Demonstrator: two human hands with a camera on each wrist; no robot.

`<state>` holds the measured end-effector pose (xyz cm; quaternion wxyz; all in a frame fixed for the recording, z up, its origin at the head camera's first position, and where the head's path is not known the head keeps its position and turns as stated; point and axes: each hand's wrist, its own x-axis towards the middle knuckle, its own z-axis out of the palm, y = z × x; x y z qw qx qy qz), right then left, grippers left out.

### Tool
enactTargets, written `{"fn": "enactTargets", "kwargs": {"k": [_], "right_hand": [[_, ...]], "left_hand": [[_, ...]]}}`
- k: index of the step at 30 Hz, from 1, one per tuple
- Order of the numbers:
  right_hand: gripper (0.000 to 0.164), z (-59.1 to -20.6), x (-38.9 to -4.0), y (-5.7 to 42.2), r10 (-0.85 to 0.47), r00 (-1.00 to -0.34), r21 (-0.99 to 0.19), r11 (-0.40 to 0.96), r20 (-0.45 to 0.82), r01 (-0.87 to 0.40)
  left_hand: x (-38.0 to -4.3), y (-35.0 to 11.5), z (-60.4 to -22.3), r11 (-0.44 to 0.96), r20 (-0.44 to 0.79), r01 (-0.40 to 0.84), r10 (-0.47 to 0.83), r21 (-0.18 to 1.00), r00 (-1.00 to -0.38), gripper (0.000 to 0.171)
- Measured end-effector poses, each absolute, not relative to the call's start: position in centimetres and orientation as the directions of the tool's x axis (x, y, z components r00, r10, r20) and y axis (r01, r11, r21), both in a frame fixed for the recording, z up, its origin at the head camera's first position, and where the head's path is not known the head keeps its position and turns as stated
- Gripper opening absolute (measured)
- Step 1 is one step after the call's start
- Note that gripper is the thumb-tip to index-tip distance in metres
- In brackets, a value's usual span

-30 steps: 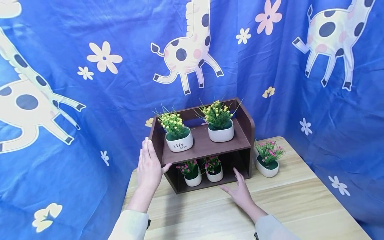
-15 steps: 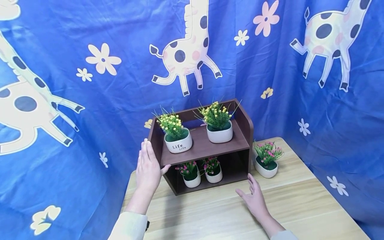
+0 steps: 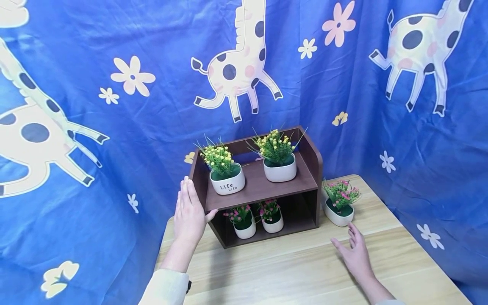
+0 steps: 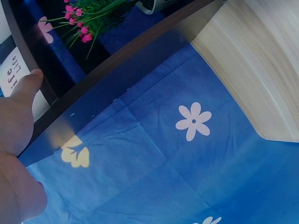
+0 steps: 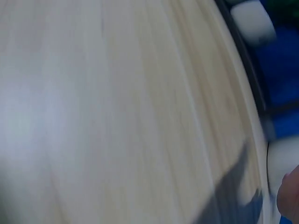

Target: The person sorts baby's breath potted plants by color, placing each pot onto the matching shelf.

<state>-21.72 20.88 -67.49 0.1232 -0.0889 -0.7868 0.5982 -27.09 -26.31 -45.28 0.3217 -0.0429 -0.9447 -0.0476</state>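
My left hand (image 3: 189,218) lies with straight fingers along the left side panel of a dark brown two-tier shelf (image 3: 263,186). In the left wrist view its thumb (image 4: 29,86) touches the shelf's front edge. My right hand (image 3: 355,254) is over the table, fingers spread and holding nothing, just in front of a white potted plant (image 3: 339,217) with pink flowers, right of the shelf. Whether a fingertip touches that pot cannot be told. The right wrist view is blurred, with part of a finger (image 5: 288,198) at its edge.
Two yellow-flowered pots, one lettered "Life" (image 3: 228,182) and one plain (image 3: 280,170), stand on the upper tier. Two pink-flowered pots (image 3: 245,231) (image 3: 273,224) stand in the lower compartment. A blue patterned curtain (image 3: 160,127) surrounds the wooden table (image 3: 274,271).
My right hand has moved right, from the front of the shelf's lower compartment to the potted plant on the table. My left hand has stayed on the shelf's side.
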Motion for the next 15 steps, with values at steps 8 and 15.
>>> {"fn": "enactTargets", "kwargs": {"k": [8,15], "right_hand": [[0.101,-68.4,-22.2,25.5,0.302,-0.948,-0.951,0.309,0.104,-0.006],[0.101,-68.9,-23.3,27.6,0.290,-0.955,-0.962,0.272,0.063,0.019]], "left_hand": [[-27.1,-26.3,-45.3,0.992,0.613,0.109,0.048,0.062,-0.788,0.145],[-27.0,-26.2,-45.2,0.992,0.622,0.114,0.056,0.054,-0.781,0.144]]}}
